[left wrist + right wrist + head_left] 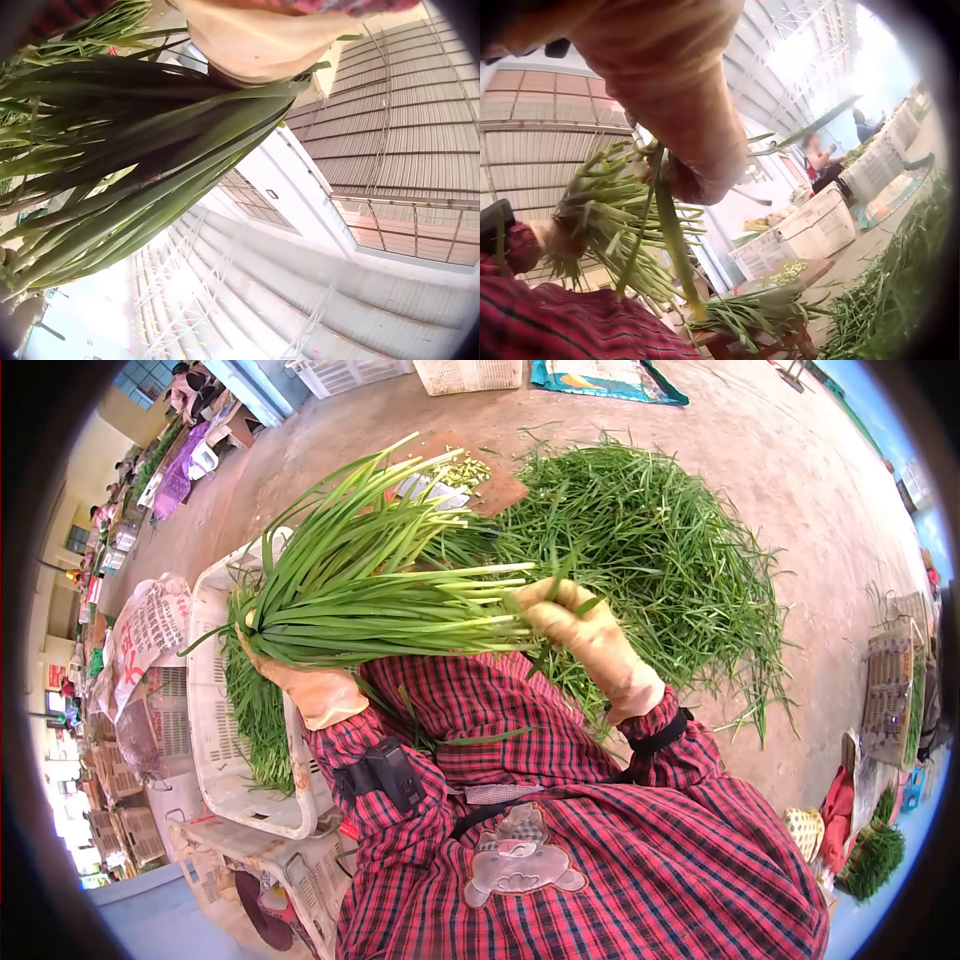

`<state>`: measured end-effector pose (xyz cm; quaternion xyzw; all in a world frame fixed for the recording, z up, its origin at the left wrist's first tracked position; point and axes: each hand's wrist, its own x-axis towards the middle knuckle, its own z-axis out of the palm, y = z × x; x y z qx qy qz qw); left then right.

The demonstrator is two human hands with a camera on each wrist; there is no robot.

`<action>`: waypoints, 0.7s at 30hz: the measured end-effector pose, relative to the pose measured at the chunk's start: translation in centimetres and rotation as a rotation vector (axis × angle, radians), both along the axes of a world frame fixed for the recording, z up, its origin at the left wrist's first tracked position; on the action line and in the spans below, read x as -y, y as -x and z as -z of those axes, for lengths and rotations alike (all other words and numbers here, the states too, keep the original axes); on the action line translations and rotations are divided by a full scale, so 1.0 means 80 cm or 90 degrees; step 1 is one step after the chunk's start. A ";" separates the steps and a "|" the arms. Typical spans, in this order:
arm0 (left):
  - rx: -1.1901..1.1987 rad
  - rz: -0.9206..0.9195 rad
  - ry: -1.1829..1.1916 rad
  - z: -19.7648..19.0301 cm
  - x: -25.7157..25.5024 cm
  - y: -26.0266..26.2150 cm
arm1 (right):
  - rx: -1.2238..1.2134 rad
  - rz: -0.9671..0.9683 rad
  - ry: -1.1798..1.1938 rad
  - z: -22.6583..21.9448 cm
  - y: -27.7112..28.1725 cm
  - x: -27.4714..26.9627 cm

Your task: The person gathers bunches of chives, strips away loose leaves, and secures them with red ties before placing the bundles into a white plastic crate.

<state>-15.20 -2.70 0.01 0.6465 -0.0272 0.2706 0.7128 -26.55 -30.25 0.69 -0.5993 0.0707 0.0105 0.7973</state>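
The gloved left hand [300, 682] grips the bundle of chives [370, 595] from beneath at its leafy end; the gloved right hand [580, 628] pinches the pale stalk ends (long, flat, glossy blades) above the loose green heap [670, 560].

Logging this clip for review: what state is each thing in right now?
Bunch of chives: held level between both hands.
Left hand: gloved, grips the bunch's leafy part.
Right hand: gloved, grips the pale stem ends.
Loose chive pile: spread on the ground.
White crate: partly filled with chives.
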 end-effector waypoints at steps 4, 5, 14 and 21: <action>-0.033 -0.034 0.113 -0.020 0.022 0.001 | 0.028 0.006 -0.066 0.019 -0.002 -0.010; -0.033 -0.035 0.113 -0.027 0.022 0.001 | 0.033 0.025 -0.066 0.018 -0.002 -0.012; -0.109 0.118 0.411 -0.010 -0.009 -0.009 | 0.109 0.302 0.030 0.065 -0.021 0.004; -0.044 0.060 0.209 -0.005 -0.005 -0.009 | 0.025 -0.184 -0.085 0.046 0.012 0.000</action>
